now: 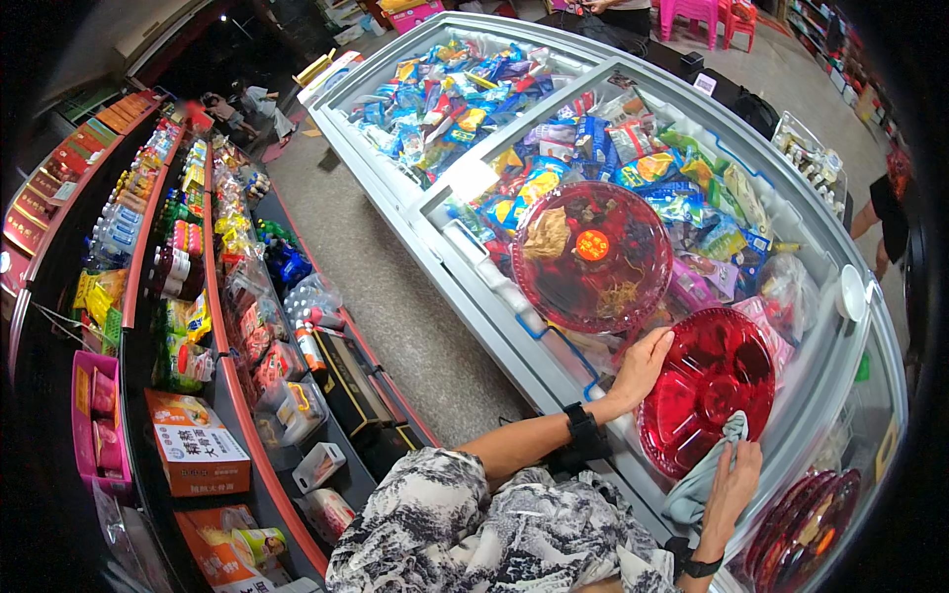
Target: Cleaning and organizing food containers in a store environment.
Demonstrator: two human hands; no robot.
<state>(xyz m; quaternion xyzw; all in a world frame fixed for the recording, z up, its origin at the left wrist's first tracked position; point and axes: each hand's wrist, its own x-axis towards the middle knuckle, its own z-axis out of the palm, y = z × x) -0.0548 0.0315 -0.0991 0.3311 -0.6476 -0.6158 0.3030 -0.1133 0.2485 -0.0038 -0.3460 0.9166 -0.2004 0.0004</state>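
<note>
My left hand (643,368) grips the upper left rim of an empty red plastic compartment tray (693,370), which is tilted above the chest freezer's glass. Against the tray's lower right part, my right hand (735,468) holds a grey-green cloth (700,482). Just up and left of that tray, a round red lidded tray (567,270) lies on the glass; dried foods and an orange sticker show through its clear lid.
Packaged ice creams fill the chest freezer (489,356). A white bowl (850,293) is by its right edge, and stacked red trays (804,526) are at lower right. Shelves of drinks and packaged food (230,356) line the left, across an aisle. Other people are in the background.
</note>
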